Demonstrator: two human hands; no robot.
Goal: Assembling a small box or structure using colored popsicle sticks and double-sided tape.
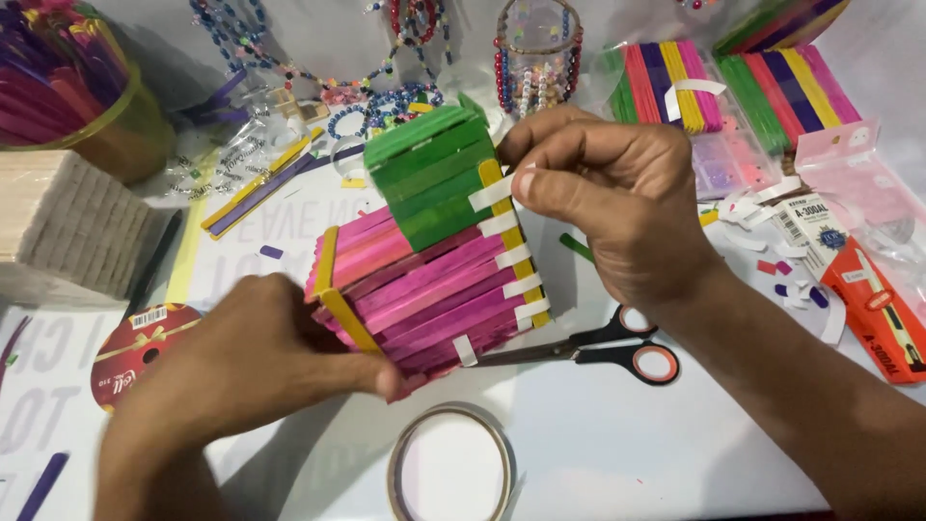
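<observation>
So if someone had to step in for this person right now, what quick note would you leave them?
Left hand: grips the lower corner of the craft-stick box, steadying it.
Right hand: fingertips pinch a white tape strip at the box's upper edge, by the green sticks.
Done: pink and green sticks form the walls, and several white strips already line the yellow edge stick.
Left: the strip under the fingers is not yet pressed flat.
Nearby: scissors, tape roll, spare stick bundles.

craft table | coloured sticks (743,82) | beads (386,101) | scissors (598,352)
</observation>
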